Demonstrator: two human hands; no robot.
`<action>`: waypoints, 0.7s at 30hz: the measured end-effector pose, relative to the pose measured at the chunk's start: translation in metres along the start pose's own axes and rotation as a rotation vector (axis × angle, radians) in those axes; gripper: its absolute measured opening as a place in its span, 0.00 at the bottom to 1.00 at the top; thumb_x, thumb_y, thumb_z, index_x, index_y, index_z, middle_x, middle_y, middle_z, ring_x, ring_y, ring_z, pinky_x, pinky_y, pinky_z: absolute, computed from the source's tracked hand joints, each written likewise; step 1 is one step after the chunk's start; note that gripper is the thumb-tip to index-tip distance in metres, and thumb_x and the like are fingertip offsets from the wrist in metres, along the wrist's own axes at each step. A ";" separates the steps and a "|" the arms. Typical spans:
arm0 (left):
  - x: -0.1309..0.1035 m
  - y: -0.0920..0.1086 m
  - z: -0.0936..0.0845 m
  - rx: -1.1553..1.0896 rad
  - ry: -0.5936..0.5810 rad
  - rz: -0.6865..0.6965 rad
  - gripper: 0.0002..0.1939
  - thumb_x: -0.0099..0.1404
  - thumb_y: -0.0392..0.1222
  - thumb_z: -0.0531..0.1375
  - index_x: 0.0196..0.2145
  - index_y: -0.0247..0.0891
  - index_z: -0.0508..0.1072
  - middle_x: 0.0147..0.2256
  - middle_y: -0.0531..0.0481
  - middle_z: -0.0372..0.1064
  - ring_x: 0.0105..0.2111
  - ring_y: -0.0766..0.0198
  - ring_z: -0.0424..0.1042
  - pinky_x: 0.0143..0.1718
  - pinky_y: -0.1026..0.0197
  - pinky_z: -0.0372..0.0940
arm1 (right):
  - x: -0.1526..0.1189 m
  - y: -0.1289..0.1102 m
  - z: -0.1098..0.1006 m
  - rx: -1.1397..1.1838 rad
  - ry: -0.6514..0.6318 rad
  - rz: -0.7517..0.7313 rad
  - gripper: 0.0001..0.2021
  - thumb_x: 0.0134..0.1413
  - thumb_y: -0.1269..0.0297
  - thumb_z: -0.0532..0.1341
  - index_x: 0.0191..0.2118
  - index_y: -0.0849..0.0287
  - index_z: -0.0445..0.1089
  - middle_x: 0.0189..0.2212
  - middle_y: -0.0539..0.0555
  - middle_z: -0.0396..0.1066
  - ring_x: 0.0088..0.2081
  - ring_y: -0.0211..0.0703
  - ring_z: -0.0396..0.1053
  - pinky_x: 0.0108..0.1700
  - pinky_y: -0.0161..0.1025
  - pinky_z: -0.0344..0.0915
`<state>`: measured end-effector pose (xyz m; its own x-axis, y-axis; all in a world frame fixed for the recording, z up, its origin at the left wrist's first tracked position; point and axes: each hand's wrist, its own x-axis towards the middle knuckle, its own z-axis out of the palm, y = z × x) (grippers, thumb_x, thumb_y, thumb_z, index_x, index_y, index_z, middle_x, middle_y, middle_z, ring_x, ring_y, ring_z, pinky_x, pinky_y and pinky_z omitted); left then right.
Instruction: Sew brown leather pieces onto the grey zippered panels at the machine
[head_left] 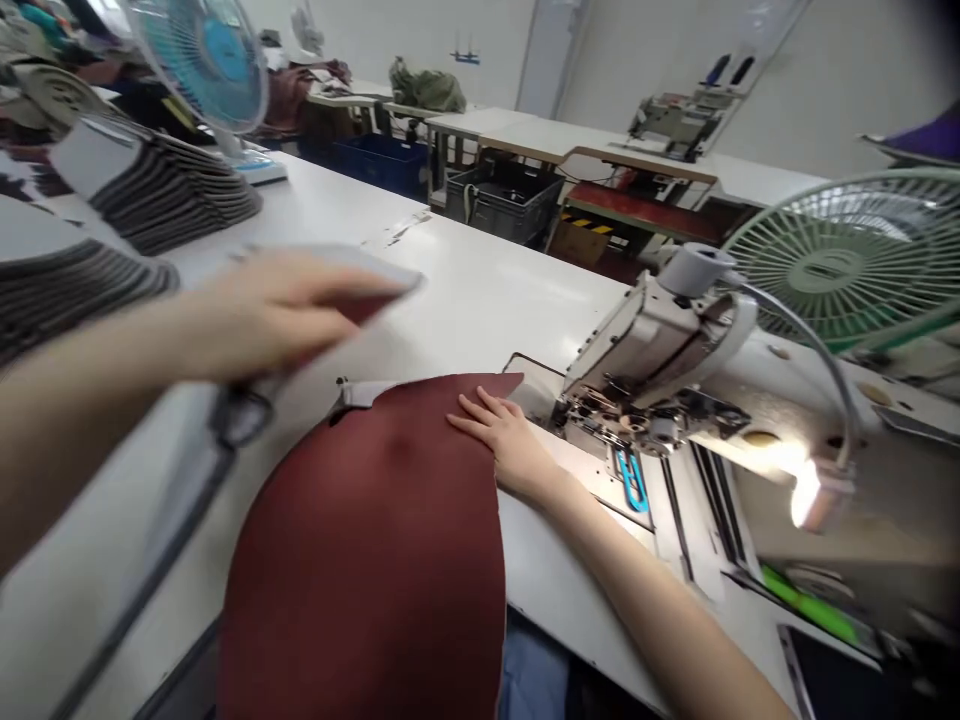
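My left hand (274, 310), smeared by motion, is raised over the left of the table with its thumb and fingers closed on a grey panel with a dark edge (367, 262). The panel's blurred dark edge hangs toward the lower left. A large dark red leather-like piece (367, 560) with a curved outline lies in front of me, reaching past the table's near edge. My right hand (510, 440) rests flat on its upper right part, fingers spread. Just right of that hand stands a sewing machine head (637, 350), apart from the hand.
Stacks of grey panels (172, 190) stand at the left by a blue fan (225, 60). A green fan (829, 268) is behind the machine. A lit lamp (814, 495) and a blue clip-like piece (631, 480) are at the right. A grey crate (502, 205) sits beyond the white table (517, 290).
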<state>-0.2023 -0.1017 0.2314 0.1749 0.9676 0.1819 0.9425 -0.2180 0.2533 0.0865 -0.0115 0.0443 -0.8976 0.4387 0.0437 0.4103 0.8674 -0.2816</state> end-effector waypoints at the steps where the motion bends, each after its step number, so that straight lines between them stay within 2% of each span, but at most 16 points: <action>1: 0.013 0.025 0.026 -0.043 -0.070 0.080 0.27 0.64 0.46 0.47 0.61 0.51 0.64 0.54 0.61 0.70 0.48 0.58 0.74 0.50 0.53 0.68 | -0.007 -0.002 0.000 0.006 0.007 -0.010 0.24 0.65 0.52 0.54 0.64 0.50 0.62 0.67 0.57 0.53 0.69 0.59 0.44 0.62 0.54 0.48; 4: 0.047 0.081 0.104 -0.089 -0.324 0.198 0.25 0.63 0.38 0.48 0.55 0.48 0.69 0.48 0.56 0.75 0.43 0.59 0.75 0.42 0.58 0.68 | -0.029 -0.005 -0.002 0.037 0.034 -0.020 0.21 0.63 0.57 0.56 0.60 0.52 0.67 0.61 0.58 0.64 0.64 0.56 0.54 0.61 0.53 0.48; 6: 0.062 0.100 0.145 -0.047 -0.462 0.248 0.20 0.62 0.38 0.49 0.47 0.45 0.74 0.41 0.52 0.77 0.38 0.58 0.75 0.38 0.58 0.66 | -0.044 -0.004 -0.004 0.083 0.027 -0.021 0.18 0.61 0.62 0.58 0.55 0.53 0.71 0.52 0.57 0.72 0.56 0.53 0.62 0.60 0.51 0.50; 8: 0.069 0.107 0.173 -0.023 -0.522 0.281 0.15 0.61 0.39 0.51 0.41 0.42 0.75 0.35 0.50 0.77 0.34 0.57 0.74 0.35 0.57 0.64 | -0.058 -0.003 -0.006 0.128 0.012 -0.031 0.17 0.58 0.64 0.59 0.53 0.54 0.73 0.48 0.56 0.74 0.52 0.51 0.64 0.58 0.49 0.51; 10: 0.070 0.108 0.185 -0.031 -0.529 0.313 0.13 0.60 0.40 0.52 0.40 0.42 0.74 0.35 0.49 0.75 0.34 0.56 0.73 0.37 0.56 0.64 | -0.071 -0.003 -0.006 0.152 0.011 -0.048 0.20 0.56 0.66 0.59 0.55 0.54 0.71 0.49 0.55 0.74 0.52 0.51 0.63 0.58 0.49 0.50; 12: 0.069 0.107 0.188 -0.051 -0.520 0.359 0.15 0.59 0.43 0.55 0.43 0.41 0.73 0.47 0.45 0.72 0.42 0.54 0.72 0.44 0.53 0.65 | -0.083 -0.004 -0.004 0.157 0.019 -0.063 0.23 0.53 0.68 0.59 0.56 0.53 0.70 0.50 0.55 0.73 0.52 0.52 0.62 0.59 0.49 0.49; 15: 0.070 0.107 0.186 -0.069 -0.546 0.433 0.18 0.57 0.43 0.58 0.46 0.40 0.71 0.64 0.43 0.54 0.57 0.47 0.63 0.52 0.50 0.63 | -0.095 -0.006 0.002 0.156 0.037 -0.071 0.25 0.51 0.69 0.59 0.57 0.54 0.69 0.54 0.55 0.71 0.53 0.52 0.61 0.58 0.50 0.48; 16: 0.071 0.107 0.186 -0.067 -0.576 0.462 0.18 0.57 0.42 0.58 0.46 0.39 0.71 0.66 0.44 0.50 0.58 0.46 0.60 0.53 0.49 0.62 | -0.097 -0.006 0.004 0.158 0.048 -0.076 0.25 0.51 0.68 0.59 0.57 0.54 0.69 0.55 0.55 0.70 0.55 0.53 0.60 0.58 0.50 0.48; 18: 0.075 0.107 0.188 -0.056 -0.615 0.517 0.17 0.56 0.40 0.58 0.45 0.38 0.70 0.67 0.45 0.49 0.61 0.45 0.57 0.56 0.46 0.60 | -0.099 -0.005 0.007 0.159 0.071 -0.083 0.25 0.53 0.66 0.58 0.58 0.55 0.68 0.59 0.54 0.66 0.57 0.53 0.57 0.59 0.50 0.48; 21: 0.080 0.102 0.196 -0.062 -0.592 0.597 0.20 0.56 0.38 0.57 0.48 0.37 0.69 0.68 0.44 0.48 0.66 0.47 0.48 0.64 0.43 0.51 | -0.100 -0.003 0.009 0.160 0.090 -0.090 0.24 0.56 0.63 0.57 0.58 0.54 0.67 0.61 0.52 0.63 0.58 0.53 0.57 0.59 0.51 0.47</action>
<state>-0.0362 -0.0214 0.0861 0.7758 0.5905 -0.2223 0.6299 -0.7042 0.3275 0.1736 -0.0596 0.0321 -0.9084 0.3867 0.1591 0.2920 0.8589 -0.4208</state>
